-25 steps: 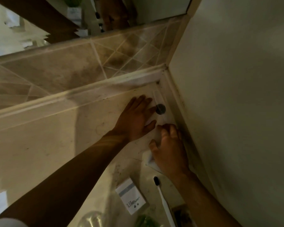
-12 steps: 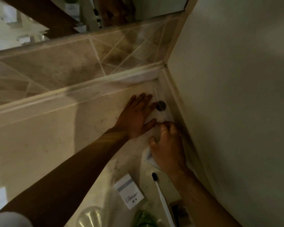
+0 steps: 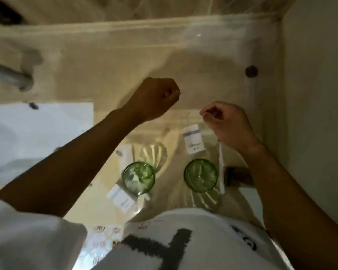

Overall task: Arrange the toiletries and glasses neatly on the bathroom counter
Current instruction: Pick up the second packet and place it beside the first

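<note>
Head view: two green glasses and small toiletries on the bathroom worktop (image 3: pixel 109 61).
One green glass (image 3: pixel 139 177) stands beside the other (image 3: pixel 200 175), a white packet (image 3: pixel 193 141) behind, a toothbrush (image 3: pixel 221 168) just right. Left hand (image 3: pixel 154 99) fisted above; right hand (image 3: pixel 229 123) curled, fingertips pressed together, contents unclear.

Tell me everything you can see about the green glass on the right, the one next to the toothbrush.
The green glass on the right stands upright on the beige counter, seen from above through its round open mouth. It looks like clear green-tinted glass and seems empty, casting streaks of light on the counter around it. A white toothbrush lies close along its right side; contact can't be judged. A small white packet lies just beyond it, and a second green glass stands to its left. Neither hand touches it.
</note>
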Tool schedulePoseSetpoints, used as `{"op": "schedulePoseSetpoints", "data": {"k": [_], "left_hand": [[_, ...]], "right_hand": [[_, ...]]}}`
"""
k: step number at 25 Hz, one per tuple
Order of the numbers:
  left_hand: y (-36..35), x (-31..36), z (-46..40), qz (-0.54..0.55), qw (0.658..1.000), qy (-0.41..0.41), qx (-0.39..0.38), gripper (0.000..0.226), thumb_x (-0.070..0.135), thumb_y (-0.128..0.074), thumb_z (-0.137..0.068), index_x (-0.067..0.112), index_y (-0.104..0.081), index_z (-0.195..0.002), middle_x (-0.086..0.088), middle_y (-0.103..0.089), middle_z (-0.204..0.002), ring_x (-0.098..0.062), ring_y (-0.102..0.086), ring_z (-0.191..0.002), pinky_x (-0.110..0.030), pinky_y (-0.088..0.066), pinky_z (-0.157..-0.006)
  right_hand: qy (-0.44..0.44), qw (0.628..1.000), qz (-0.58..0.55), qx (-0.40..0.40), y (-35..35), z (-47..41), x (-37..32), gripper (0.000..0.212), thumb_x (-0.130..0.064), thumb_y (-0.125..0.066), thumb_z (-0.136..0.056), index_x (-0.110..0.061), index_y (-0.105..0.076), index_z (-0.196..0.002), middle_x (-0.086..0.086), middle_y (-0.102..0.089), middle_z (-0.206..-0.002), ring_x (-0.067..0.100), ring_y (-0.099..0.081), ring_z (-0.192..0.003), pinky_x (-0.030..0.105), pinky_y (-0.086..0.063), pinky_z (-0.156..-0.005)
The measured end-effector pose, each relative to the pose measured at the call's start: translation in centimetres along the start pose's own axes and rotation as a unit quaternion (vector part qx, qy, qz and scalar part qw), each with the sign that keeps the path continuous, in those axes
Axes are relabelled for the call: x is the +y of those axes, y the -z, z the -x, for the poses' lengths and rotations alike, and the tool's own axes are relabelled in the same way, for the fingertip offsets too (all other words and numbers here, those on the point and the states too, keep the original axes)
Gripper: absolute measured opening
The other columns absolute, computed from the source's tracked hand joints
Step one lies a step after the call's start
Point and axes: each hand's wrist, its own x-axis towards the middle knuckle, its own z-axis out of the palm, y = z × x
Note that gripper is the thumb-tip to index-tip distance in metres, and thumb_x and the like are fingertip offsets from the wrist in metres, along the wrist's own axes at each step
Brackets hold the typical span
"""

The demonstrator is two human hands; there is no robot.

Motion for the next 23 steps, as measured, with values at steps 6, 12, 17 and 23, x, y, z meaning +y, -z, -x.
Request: {"op": "schedulePoseSetpoints", "data": {"k": [6,12,17,23], "left_hand": [[2.4,-3.6,15.3,0.129,0.947,0.208,0.21,0.023,0.031,-0.056,-0.088,0.015,-0.072,-0.086,0.01,-0.063,-0.063,-0.012,-0.062,-0.065,-0.026,-0.048,-0.066],[-4.9,-6.2,28.0,0.179,0.889,0.359,0.221,0.017,0.027,-0.056,-0.09,0.019,-0.07,-0.084,0.004,-0.069,-0.072,-0.013,-0.066,-0.071,-0.03,-0.05,-0.066],[-10.3,-5.5,34.0,0.236,0.828,0.454,0.23,0.011,0.027,-0.063,-0.09,0.021,-0.06,-0.098,0.007,-0.066,-0.079,-0.015,-0.065,-0.073,-0.027,-0.049,-0.06],[-12.4,-5.5,35.1,0.217,0.83,0.468,0.211,0.04,0.041,-0.068,-0.086,0.02,-0.051,-0.115,0.002,-0.066,-0.089,-0.017,-0.063,-0.081,-0.032,-0.05,-0.068]], "right_hand": [[0.112,0.986,0.065,-0.101,-5.8,6.6,-5.7,0.01,-0.023,-0.065,-0.09,-0.026,-0.074,-0.093,-0.016,-0.069,-0.078,-0.005,-0.061,-0.07,0.005,-0.04,-0.061],[0.177,0.944,0.121,-0.251,-11.5,13.1,-7.3,0.009,-0.025,-0.065,-0.092,-0.024,-0.074,-0.093,-0.013,-0.069,-0.08,-0.001,-0.062,-0.073,0.009,-0.043,-0.061],[0.118,0.918,0.166,-0.339,-14.1,15.8,-3.7,0.011,-0.028,-0.065,-0.091,-0.022,-0.073,-0.095,-0.005,-0.071,-0.075,0.006,-0.067,-0.068,0.017,-0.048,-0.062],[0.05,0.928,0.206,-0.307,-20.0,16.8,1.8,0.046,-0.025,-0.061,-0.086,-0.019,-0.059,-0.132,-0.004,-0.07,-0.101,0.016,-0.068,-0.093,0.031,-0.053,-0.086]]}}
